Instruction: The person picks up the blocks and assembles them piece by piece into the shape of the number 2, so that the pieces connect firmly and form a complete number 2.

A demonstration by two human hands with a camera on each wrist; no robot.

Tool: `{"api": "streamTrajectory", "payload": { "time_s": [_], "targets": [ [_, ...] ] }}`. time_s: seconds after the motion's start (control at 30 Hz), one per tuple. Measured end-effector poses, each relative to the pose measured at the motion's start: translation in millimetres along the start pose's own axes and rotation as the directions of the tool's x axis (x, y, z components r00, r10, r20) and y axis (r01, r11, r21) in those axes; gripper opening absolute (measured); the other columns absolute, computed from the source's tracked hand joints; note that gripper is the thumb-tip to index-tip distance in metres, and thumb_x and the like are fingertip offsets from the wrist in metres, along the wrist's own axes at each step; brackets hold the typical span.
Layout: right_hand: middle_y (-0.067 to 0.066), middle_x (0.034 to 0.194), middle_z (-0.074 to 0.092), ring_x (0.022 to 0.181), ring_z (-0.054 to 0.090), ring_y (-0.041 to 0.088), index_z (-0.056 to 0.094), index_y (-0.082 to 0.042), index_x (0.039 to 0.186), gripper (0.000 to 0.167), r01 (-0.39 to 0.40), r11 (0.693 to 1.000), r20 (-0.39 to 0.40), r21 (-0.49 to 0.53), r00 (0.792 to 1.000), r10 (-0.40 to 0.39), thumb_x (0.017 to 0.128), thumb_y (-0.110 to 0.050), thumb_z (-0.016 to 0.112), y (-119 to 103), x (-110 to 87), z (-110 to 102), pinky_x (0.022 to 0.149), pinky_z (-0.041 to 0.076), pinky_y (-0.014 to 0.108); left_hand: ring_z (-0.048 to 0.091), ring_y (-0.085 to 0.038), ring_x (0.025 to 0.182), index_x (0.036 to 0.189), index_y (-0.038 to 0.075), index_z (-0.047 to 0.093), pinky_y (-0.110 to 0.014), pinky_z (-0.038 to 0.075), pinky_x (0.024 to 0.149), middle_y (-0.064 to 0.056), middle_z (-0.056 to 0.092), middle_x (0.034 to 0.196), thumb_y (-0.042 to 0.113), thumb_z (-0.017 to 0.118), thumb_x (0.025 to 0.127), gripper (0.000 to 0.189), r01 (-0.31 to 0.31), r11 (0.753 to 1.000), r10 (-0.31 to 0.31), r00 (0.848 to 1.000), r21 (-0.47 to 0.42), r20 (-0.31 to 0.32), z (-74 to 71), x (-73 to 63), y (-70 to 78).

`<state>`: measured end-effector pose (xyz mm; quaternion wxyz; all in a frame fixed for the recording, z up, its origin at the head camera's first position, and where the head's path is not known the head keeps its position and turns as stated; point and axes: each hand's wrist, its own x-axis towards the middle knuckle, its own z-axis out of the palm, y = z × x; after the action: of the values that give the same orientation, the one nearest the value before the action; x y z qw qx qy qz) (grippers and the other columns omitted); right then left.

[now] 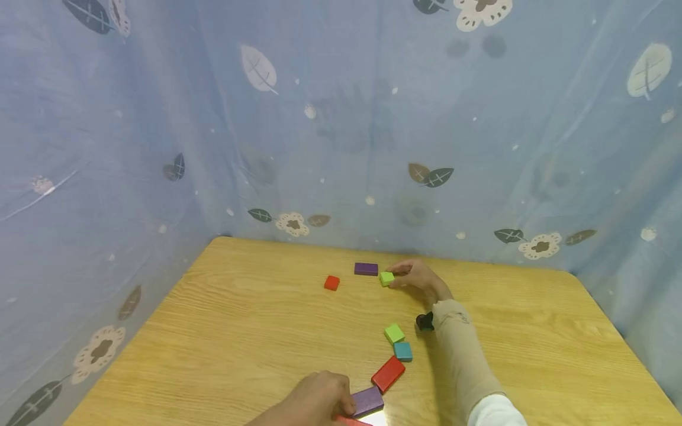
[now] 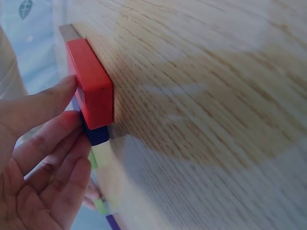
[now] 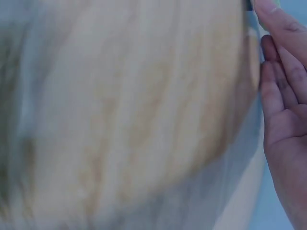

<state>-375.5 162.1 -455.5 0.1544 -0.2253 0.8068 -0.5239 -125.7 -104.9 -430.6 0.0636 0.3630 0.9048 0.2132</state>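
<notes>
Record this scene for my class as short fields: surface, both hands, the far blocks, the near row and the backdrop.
Surface: wood-grained table
Left hand: thumb touches a red block; fingers at a near purple block
Right hand: pinches a light green block
Far blocks: far purple block left of that green one; small red block further left
Near row, from its far end: green cube, blue cube, long red block, near purple, red
Backdrop: blue curtain, leaf-and-flower print
</notes>
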Motion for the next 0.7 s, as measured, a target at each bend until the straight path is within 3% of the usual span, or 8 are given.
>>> {"api": "streamTrajectory", "payload": {
  "time_s": [0.1,0.23,0.4,0.7],
  "targets": [
    [0.02,0.123,0.061,0.11,0.056,0.034,0.063,0.004,0.12,0.039,-0.051,0.997,-0.05,-0.05,0.998,0.048,0.083,-0.005,0.072,-1.5,-5.8,-4.1,0.088,0.049,0.042,0.048,0.01,0.065,0.086,0.018,0.079,-0.008,0.035,0.053,0.016,0.062,0.077,0.044,0.076,0.076,0.029,-0.023,1.0,0.023,1.0,0.016,-0.002,2.9,0.1,-0.4],
    [0.02,0.126,0.057,0.114,0.052,0.035,0.064,0.002,0.119,0.037,-0.047,0.993,-0.117,-0.107,0.993,0.034,0.085,-0.01,0.072,-7.3,-8.9,-10.9,0.092,0.046,0.046,0.046,0.01,0.064,0.085,0.018,0.079,-0.008,0.035,0.053,0.017,0.061,0.076,0.045,0.077,0.075,0.029,-0.014,1.0,0.015,1.0,0.025,-0.017,3.4,-1.3,-0.5],
    [0.021,0.123,0.059,0.113,0.053,0.036,0.065,0.002,0.116,0.037,-0.03,0.997,-0.194,-0.076,0.981,0.015,0.083,-0.011,0.074,-18.7,-11.8,-16.5,0.094,0.044,0.047,0.047,0.01,0.065,0.085,0.016,0.079,-0.009,0.036,0.055,0.016,0.062,0.078,0.035,0.081,0.074,0.022,0.015,1.0,-0.015,1.0,-0.019,-0.022,1.4,-3.1,-0.4],
    [0.019,0.112,0.065,0.104,0.061,0.026,0.065,0.003,0.113,0.041,0.028,0.999,-0.28,0.017,0.96,-0.023,0.077,-0.01,0.08,-31.2,-29.6,-19.0,0.085,0.052,0.031,0.048,0.009,0.068,0.086,0.016,0.078,-0.009,0.038,0.057,0.017,0.06,0.078,0.021,0.086,0.069,0.02,-0.012,1.0,0.011,1.0,-0.028,-0.026,0.9,-4.1,-0.5]
  ]
}}
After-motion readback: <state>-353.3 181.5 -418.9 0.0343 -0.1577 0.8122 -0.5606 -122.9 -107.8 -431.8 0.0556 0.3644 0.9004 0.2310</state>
